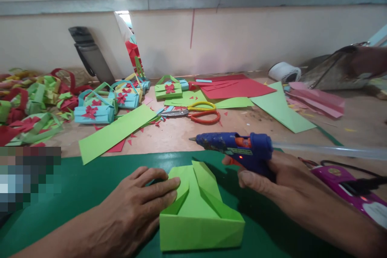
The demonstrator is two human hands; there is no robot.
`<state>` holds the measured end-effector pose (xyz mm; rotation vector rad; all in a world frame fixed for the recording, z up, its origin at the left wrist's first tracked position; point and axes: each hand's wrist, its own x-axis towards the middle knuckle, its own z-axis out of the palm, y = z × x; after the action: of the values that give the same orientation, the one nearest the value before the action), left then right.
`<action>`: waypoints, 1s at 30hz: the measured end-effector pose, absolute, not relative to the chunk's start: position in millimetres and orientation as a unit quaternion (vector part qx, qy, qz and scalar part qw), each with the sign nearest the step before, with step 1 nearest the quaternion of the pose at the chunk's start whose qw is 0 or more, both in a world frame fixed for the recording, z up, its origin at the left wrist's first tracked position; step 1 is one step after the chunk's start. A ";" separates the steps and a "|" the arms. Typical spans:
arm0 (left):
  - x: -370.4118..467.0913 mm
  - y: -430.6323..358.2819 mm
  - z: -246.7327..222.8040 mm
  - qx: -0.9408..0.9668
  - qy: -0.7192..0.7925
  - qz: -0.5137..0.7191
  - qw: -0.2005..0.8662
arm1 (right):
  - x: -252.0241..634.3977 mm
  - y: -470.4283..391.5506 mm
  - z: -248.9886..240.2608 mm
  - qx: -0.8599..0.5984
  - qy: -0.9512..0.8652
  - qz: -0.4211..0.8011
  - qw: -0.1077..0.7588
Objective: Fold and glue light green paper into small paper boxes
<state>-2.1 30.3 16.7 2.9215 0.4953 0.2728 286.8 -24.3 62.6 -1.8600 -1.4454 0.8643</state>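
A light-green sheet folded into a partly open paper box (202, 231) stands on the green mat, its front wall upright and its side flaps leaning inward. My left hand (142, 201) holds the box by its left side, fingertips pressed on the flap; its thumb is hidden. In my right hand (272, 185) is a blue glue gun (232, 145), gripped round the handle above and right of the box. Its nozzle points left, apart from the paper, and a small red light glows on its body. A clear glue stick (326, 150) sticks out of its back.
Scissors (193, 113) with yellow and red handles lie beyond the mat (90, 185). Finished paper bags (93, 113) crowd the left. Green strips (117, 133), red sheets (238, 86) and scraps lie about. At right is a pink power strip (341, 185) with cables. A dark bottle (93, 56) stands behind.
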 end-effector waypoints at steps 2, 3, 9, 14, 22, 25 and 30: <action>0.3 34.4 15.1 0.976 0.144 0.130 0.103 | 284.7 -22.0 65.0 -0.696 -0.569 0.333 0.285; 2.7 37.3 14.2 0.972 0.136 0.147 0.120 | 283.0 -21.0 66.0 -0.686 -0.570 0.351 0.287; 18.4 48.7 8.5 0.951 0.143 0.183 0.201 | 267.5 -19.3 61.0 -0.597 -0.354 0.546 0.470; 19.2 44.9 5.8 0.943 0.179 0.195 0.201 | 253.0 -21.2 50.2 -0.548 -0.228 0.657 0.464; 27.7 53.1 12.0 0.971 0.118 0.172 0.117 | 248.6 -26.0 43.1 -0.536 -0.201 0.694 0.437; 35.0 56.1 19.4 0.979 0.129 0.114 0.110 | 248.8 -27.9 44.8 -0.542 -0.204 0.690 0.434; 44.4 56.4 30.1 0.984 0.137 0.033 0.105 | 247.7 -24.6 47.7 -0.578 -0.223 0.656 0.430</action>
<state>44.4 56.4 30.1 2.9013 0.4029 0.0959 247.7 -24.6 47.7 -1.4429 -0.5555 1.6371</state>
